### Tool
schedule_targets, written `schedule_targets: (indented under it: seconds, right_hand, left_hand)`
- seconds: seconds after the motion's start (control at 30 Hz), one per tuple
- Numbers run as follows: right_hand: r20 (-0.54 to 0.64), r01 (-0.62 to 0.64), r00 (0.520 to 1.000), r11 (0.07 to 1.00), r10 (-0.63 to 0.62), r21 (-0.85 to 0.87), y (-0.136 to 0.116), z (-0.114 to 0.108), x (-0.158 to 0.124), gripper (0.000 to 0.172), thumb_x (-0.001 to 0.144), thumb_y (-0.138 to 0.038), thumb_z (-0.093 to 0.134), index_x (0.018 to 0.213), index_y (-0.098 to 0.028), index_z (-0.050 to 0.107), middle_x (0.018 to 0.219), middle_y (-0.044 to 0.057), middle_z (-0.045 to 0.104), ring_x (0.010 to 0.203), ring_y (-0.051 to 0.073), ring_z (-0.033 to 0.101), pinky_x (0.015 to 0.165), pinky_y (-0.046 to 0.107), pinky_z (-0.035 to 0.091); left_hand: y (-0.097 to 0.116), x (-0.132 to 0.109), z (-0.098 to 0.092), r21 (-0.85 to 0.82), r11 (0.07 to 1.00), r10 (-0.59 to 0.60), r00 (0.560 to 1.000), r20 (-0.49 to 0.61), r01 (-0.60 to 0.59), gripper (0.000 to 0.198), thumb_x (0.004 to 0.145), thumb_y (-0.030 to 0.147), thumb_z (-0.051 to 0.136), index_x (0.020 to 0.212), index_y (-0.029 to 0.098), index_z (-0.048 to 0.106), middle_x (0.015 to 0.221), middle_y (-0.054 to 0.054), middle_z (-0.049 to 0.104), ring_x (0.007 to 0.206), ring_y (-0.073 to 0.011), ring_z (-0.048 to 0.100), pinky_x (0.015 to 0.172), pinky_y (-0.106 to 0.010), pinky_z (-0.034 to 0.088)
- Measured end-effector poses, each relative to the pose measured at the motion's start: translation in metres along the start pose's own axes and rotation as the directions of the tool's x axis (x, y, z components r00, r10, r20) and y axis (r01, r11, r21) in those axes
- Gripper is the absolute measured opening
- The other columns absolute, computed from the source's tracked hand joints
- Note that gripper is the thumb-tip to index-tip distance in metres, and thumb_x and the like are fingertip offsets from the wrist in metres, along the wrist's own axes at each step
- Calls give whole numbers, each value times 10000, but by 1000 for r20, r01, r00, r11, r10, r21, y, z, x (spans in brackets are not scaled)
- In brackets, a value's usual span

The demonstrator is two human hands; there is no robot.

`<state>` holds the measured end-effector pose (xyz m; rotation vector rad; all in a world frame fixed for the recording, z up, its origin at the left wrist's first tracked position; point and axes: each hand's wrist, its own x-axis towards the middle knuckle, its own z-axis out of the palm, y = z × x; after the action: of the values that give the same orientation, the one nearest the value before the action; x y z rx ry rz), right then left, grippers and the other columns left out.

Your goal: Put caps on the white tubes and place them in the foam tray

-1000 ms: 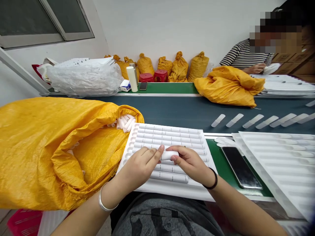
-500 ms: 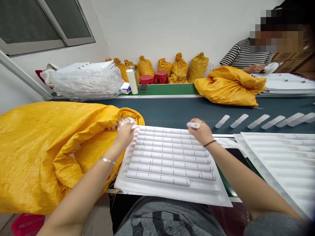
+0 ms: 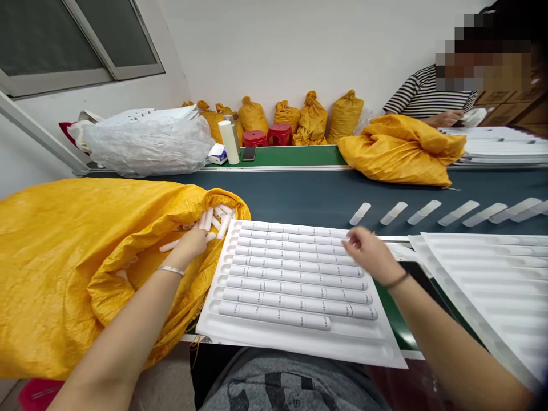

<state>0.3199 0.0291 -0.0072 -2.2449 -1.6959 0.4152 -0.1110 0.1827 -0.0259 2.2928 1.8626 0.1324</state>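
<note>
My left hand (image 3: 192, 245) reaches down into the mouth of the large yellow woven sack (image 3: 141, 200), among loose white tubes (image 3: 222, 225). Its fingers are hidden, so I cannot tell whether it grips one. Over the right edge of the white moulded tray (image 3: 355, 348) is my right hand (image 3: 366, 251). Its fingers are curled together near the end of the upper rows, and no object shows in them. Rows of white cylinders with small printed marks (image 3: 274, 315) fill most of the tray's grooves; the front row is shorter.
Beyond the tray, white capped tubes (image 3: 359, 213) lie in a slanted row on the dark conveyor belt (image 3: 291, 194). A second white tray (image 3: 479, 291) is at right. Across the belt are a yellow sack (image 3: 398, 151), a plastic-wrapped bundle (image 3: 149, 142) and a co-worker in a striped shirt (image 3: 417, 94).
My right hand has let go of a white tube, which now lies on the belt at the row's left end, and has come back over the tray. My left hand has moved left into the sack's mouth.
</note>
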Motion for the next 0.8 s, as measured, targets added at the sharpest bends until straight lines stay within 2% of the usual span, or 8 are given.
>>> schedule_targets:
  seconds: [0.07,0.13,0.3,0.47,0.53,0.6,0.7,0.8]
  right_hand:
    - [273,321,898,938,-346,132,-17,14,-52,168,887,-283,470,898,-200,616,904,56,649,824,192,617,712,294,476]
    - [415,434,800,896,-433,99,-29,31,-96,91,800,-186,571,870,-200,628,895,50,647,803,203,619,709,307,477]
    - [292,463,858,882,-422,-85,-36,52,-130,207,708,-47,569,868,-172,611,941,90,612,849,244,592,728,352,471]
    - [163,300,924,920,-346,252,-42,34,-114,132,756,-141,536,879,-188,525,801,32,562,717,183,548,653,316,459]
    - [104,263,928,826,-358,499,-50,31,-109,133,809,-183,504,941,-201,508,810,20,542,709,161,529,644,292,460]
    - [25,270,914,655,-404,706,-59,33,-106,145,866,-213,451,1004,-218,494,846,20,522,740,151,518,667,282,470]
    - [-71,292,899,472,-432,832,-69,37,-100,187,929,-236,374,1088,-246,473,906,27,510,766,145,520,672,275,487]
    - [-164,436,861,532,-481,726,-69,28,-93,249,944,-216,394,1178,-264,461,1012,51,531,867,161,540,756,302,495]
  left_hand:
    - [2,-15,-7,-75,996,43,999,-12,-44,296,719,189,558,986,113,661,1041,-163,671,1000,-319,606,861,-371,458]
    - [12,-31,-11,-167,978,117,991,-57,-125,294,777,246,529,1022,148,658,1068,-112,675,1011,-278,607,894,-352,456]
    - [60,-75,-15,-441,821,303,932,-201,-362,295,826,356,572,1075,217,648,1125,-54,654,1071,-214,581,973,-325,423]
    - [109,-114,-6,-939,271,173,970,-169,-212,442,752,248,709,1164,253,549,1013,-50,675,982,-194,620,855,-323,494]
    - [127,-124,1,-995,-3,142,985,-103,-103,601,723,211,740,1238,285,439,969,-26,668,923,-162,628,791,-286,507]
    - [139,-132,9,-988,-144,128,990,-67,-48,581,686,197,771,1173,265,462,938,-16,656,889,-141,620,778,-260,499]
    - [147,-140,16,-997,-69,105,994,-24,-17,371,653,253,797,930,193,557,847,-8,647,774,-123,607,699,-222,481]
    - [141,-143,13,-958,278,142,989,-34,-73,286,680,317,775,864,176,607,790,-8,641,715,-131,589,648,-226,457]
